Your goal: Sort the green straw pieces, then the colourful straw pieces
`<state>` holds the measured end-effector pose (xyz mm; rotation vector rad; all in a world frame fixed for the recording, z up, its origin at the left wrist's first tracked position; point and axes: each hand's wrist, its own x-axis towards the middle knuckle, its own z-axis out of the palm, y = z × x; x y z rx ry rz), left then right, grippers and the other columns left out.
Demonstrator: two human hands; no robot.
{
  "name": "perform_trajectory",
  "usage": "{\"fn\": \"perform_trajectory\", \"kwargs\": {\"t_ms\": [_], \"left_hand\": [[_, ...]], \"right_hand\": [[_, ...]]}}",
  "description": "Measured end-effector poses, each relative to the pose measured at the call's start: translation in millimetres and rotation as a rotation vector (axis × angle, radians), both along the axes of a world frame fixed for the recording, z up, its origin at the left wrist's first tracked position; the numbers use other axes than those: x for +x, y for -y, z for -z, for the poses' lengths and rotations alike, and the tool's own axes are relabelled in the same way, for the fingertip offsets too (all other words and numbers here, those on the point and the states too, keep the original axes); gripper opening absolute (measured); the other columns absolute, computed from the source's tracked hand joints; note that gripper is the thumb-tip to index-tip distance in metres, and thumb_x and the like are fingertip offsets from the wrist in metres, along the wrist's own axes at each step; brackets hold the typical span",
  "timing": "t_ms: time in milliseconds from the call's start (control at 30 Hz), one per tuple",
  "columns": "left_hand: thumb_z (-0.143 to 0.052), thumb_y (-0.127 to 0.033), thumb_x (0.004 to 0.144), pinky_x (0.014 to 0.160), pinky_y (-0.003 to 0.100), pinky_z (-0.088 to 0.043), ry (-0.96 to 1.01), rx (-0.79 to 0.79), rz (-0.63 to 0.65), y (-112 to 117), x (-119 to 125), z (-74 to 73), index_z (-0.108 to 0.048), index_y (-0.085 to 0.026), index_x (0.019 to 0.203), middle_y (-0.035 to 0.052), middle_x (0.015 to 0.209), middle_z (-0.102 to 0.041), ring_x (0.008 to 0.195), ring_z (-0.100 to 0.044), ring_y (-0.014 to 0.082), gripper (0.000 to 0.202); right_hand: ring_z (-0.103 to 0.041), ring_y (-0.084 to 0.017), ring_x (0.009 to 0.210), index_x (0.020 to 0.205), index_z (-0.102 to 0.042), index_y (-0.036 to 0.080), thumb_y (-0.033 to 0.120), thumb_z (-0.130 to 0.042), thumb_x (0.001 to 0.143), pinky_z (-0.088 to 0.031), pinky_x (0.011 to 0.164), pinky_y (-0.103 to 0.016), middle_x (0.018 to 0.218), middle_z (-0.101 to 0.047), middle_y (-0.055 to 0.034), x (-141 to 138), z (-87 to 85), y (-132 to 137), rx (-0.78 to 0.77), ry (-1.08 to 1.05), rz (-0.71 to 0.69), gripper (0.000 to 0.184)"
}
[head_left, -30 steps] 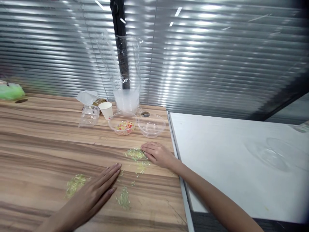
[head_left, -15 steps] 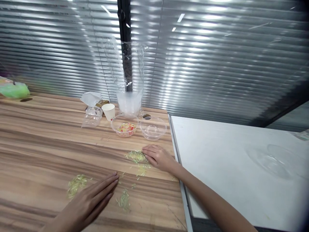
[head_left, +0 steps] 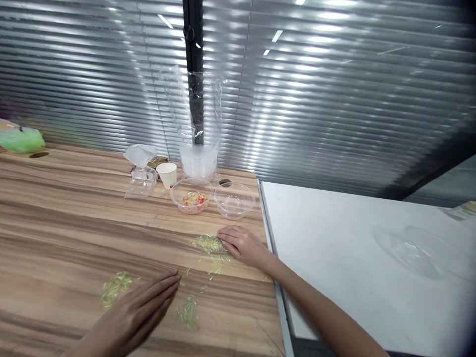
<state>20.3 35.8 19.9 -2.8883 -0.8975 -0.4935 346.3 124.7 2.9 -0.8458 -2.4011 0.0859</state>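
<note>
My right hand (head_left: 241,244) lies palm down on the wooden table, its fingers extended and touching the edge of a pile of tiny thin yellow-green pieces (head_left: 206,243). A few loose pieces trail from that pile toward me. My left hand (head_left: 145,305) rests on its side edge on the wood, fingers stretched out and holding nothing visible. To its left is a small yellowish pile (head_left: 116,288); a paler green pile (head_left: 189,311) sits to its right. Behind the hands stand a clear bowl (head_left: 191,198) with red, orange and yellow bits and another clear bowl (head_left: 234,201).
At the back are a paper cup (head_left: 167,174), a clear plastic tray (head_left: 142,181) and a stack of translucent bowls (head_left: 200,161) in a plastic bag. A white table (head_left: 334,248) adjoins on the right, with a clear lid-like piece (head_left: 412,250). A green bag (head_left: 22,140) lies far left.
The view has shifted slightly, so the table sits a little lower. Both hands keep nearly the same places beside the piles.
</note>
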Motion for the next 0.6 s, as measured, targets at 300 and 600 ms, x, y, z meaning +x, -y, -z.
{"fn": "perform_trajectory", "kwargs": {"t_ms": [300, 600], "left_hand": [[-0.046, -0.024, 0.099, 0.102, 0.022, -0.047, 0.056, -0.011, 0.006, -0.5, -0.2, -4.0, -0.036, -0.029, 0.148, -0.0005, 0.138, -0.056, 0.12, -0.059, 0.0168, 0.051], [-0.047, -0.021, 0.097, 0.101, 0.022, -0.048, 0.04, 0.023, 0.035, -0.1, -0.2, -5.0, -0.042, -0.027, 0.145, 0.0008, 0.135, -0.059, 0.118, -0.06, 0.0171, 0.049]], "right_hand": [[-0.066, -0.022, 0.105, 0.113, -0.066, 0.014, 0.018, -0.048, 0.096, -0.054, 0.093, -0.038, 0.111, -0.072, -0.0092, -0.1, 0.5, -0.1, 0.02, -0.017, -0.005, 0.025], [-0.066, -0.022, 0.104, 0.114, -0.066, 0.015, 0.018, -0.048, 0.096, -0.055, 0.092, -0.038, 0.11, -0.072, -0.0093, -0.6, 0.4, -0.1, 0.029, -0.024, -0.009, 0.025]]}}
